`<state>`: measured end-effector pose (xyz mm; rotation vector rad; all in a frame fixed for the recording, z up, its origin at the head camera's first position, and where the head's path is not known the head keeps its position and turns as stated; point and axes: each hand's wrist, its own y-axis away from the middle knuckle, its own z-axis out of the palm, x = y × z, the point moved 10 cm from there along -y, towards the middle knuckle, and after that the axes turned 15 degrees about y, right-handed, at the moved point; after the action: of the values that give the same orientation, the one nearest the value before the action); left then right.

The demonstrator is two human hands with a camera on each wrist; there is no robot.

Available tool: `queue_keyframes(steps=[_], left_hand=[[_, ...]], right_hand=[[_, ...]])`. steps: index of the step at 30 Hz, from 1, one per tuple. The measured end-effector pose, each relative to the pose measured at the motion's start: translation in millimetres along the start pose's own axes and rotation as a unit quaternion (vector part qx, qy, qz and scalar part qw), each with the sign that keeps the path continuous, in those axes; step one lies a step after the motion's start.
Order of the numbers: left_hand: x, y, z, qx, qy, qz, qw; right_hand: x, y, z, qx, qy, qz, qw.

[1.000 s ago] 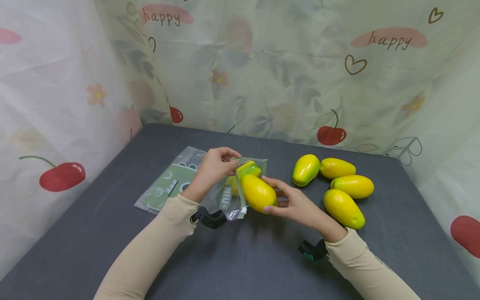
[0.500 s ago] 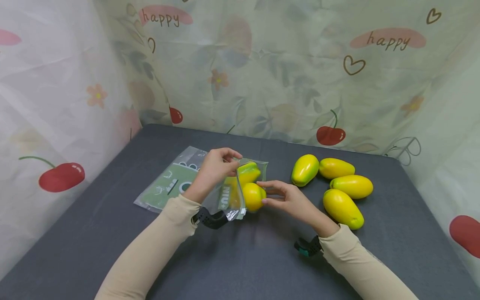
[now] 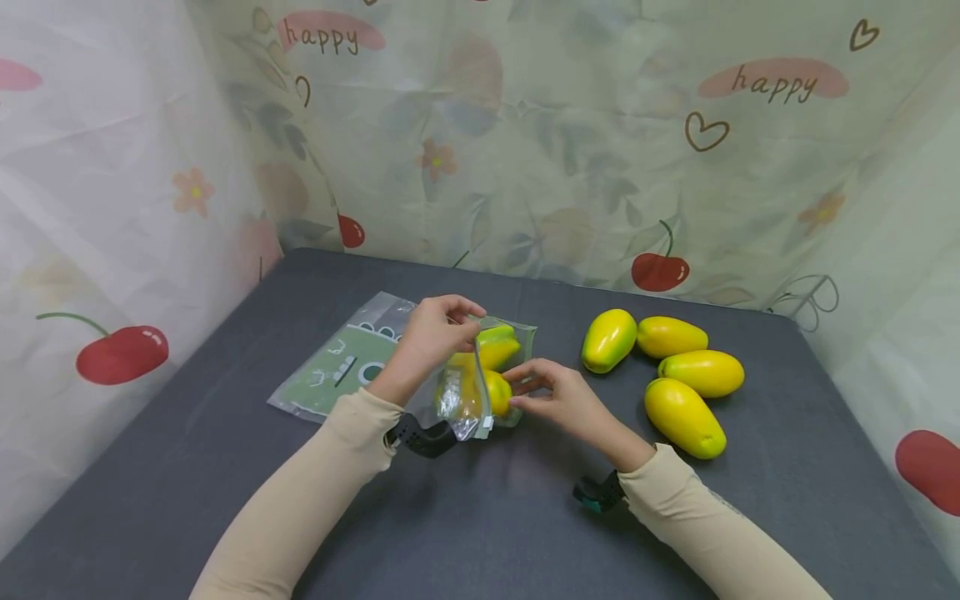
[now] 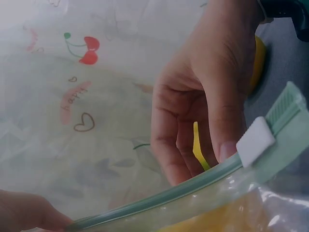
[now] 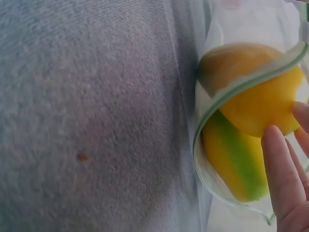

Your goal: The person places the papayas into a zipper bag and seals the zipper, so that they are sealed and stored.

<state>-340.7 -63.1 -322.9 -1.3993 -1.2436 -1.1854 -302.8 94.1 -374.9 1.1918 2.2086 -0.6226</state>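
Note:
My left hand (image 3: 438, 337) pinches the upper rim of a clear slider zip bag (image 3: 455, 400), whose mouth faces right. One yellow-green papaya (image 3: 498, 346) lies inside. A second yellow papaya (image 3: 497, 393) is mostly within the mouth, its outer end showing. The fingertips of my right hand (image 3: 558, 400) touch that end. In the right wrist view both papayas sit in the bag, the yellow papaya (image 5: 263, 104) resting against the greener papaya (image 5: 236, 162). The left wrist view shows the green zip strip (image 4: 188, 193) with its white slider (image 4: 256, 141).
Several more papayas (image 3: 701, 372) lie grouped on the grey table (image 3: 480, 533) to the right. A flat bag with a green print (image 3: 341, 367) lies at the left. Printed cloth (image 3: 517, 150) hangs behind the table, and a cable (image 3: 813, 300) is at its far right corner.
My right hand has moved left, pushing the second papaya from outside the bag's mouth mostly into it, and its grip has loosened to fingertip contact. The left hand has stayed on the rim.

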Motion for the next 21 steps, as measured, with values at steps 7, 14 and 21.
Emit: queue_keyframes(steps=[7, 14, 21], left_hand=[[0.9, 0.7, -0.8, 0.0, 0.001, 0.001, 1.0], [1.2, 0.5, -0.4, -0.005, 0.005, 0.004, 1.0], [-0.7, 0.5, -1.9, -0.005, 0.01, 0.006, 0.9999]], right_hand=[[3, -3.7, 8, -0.012, 0.011, 0.026, 0.9995], [2, -5.9, 11, -0.03, 0.018, 0.024, 0.9991], [4, -7.4, 15, -0.056, 0.037, 0.021, 0.9975]])
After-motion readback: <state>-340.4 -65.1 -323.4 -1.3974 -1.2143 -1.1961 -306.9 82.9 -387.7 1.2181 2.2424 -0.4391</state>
